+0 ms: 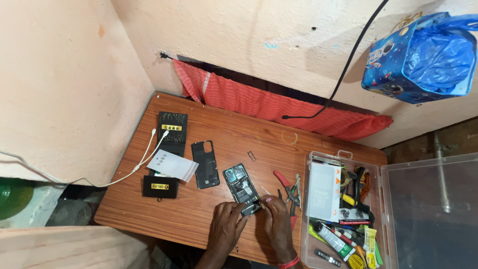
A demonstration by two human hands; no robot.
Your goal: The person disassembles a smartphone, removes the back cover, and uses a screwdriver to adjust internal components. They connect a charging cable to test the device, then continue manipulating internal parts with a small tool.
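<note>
A brown wooden surface [219, 129] fills a corner between pale walls, with a red cloth [279, 107] bunched along its far edge. At its right end stands a clear plastic box [343, 154] with its lid [430, 209] swung open, crammed with tubes, pens and small tools. On the left lie a black screwdriver-bit case [172, 128] and a white cable [144, 157]. Near the middle rests a detached phone back cover [205, 164] (black, inner side up). Just beside it lies the opened phone [241, 185], its circuitry showing. The left hand [225, 223] and right hand [276, 219] both pinch the phone's near end, fingers closed on it. Red-handled pliers [289, 187] lie to its right.
</note>
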